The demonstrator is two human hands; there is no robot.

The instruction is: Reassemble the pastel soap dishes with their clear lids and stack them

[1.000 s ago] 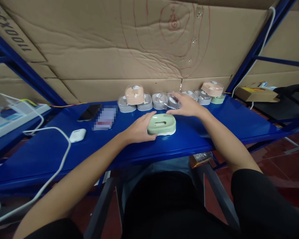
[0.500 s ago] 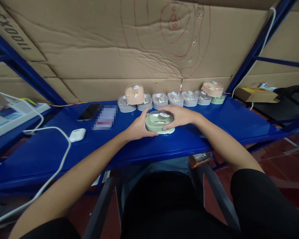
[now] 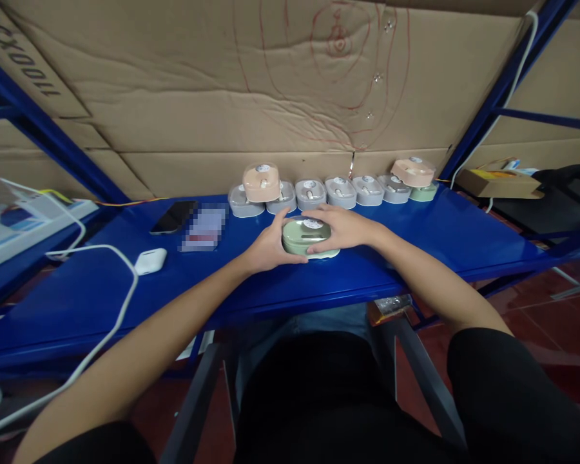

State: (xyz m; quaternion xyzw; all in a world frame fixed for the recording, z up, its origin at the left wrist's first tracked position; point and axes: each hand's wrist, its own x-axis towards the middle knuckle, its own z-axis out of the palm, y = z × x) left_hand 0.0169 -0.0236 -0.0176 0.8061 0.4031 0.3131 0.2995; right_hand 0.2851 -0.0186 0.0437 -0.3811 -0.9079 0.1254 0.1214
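Note:
A pale green oval box (image 3: 297, 246) with a clear lid (image 3: 319, 233) and a round sticker sits on the blue table in front of me. My left hand (image 3: 269, 248) grips its left end, thumb along the near side and fingers behind. From the right, my right hand (image 3: 341, 229) holds the lid, its thumb on the front and its fingers over the back. A whitish rim shows under the box at the near right. Behind it stands a row of similar grey boxes (image 3: 310, 195), with a peach box (image 3: 261, 183) stacked on top at the left.
Another peach box (image 3: 412, 173) rests on grey and green boxes (image 3: 423, 193) at the right end of the row. Left on the table (image 3: 444, 245) lie a dark phone (image 3: 173, 218), a blurred-out phone-like item (image 3: 204, 227), a white earbud case (image 3: 151, 261) and a white cable (image 3: 120, 316).
My right hand has shifted slightly left, and the lid's sticker has moved left with it. My left hand stays nearly still at the box's left end.

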